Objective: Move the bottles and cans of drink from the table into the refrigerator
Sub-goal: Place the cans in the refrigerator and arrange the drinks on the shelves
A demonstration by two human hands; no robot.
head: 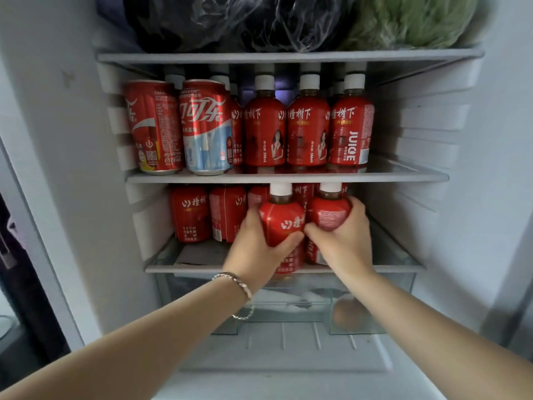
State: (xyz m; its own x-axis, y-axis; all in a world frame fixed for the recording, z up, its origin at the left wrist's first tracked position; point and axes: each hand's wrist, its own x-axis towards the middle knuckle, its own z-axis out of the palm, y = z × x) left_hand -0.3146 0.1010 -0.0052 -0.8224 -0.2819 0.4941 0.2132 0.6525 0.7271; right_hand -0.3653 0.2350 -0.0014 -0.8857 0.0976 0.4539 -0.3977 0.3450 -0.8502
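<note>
Left grip (259,243) wraps red bottle (284,219), right grip (343,241) wraps second bottle (328,212); both upright, side by side, at lower shelf (202,268) front.

Domestic setting, most likely a home kitchen, though the room itself barely shows. An open household refrigerator (427,125) fills the view, with white moulded walls, ridged shelf supports and glass shelves edged in grey.

- Well above the left hand (259,243) and right hand (343,241): the top shelf (288,57) carries a dark plastic bag (230,21) and bagged leafy greens (409,21). These look like family groceries rather than shop stock.
- Next shelf above the hands: cola cans (206,125) up-left, red juice bottles (307,131) straight above.
- More of the same bottles are level with the hands, to their left.
- Just beneath the wrists: a clear vegetable drawer (398,287), its contents blurred.
- Bare forearms, with a bracelet (245,290) on the left wrist.
</note>
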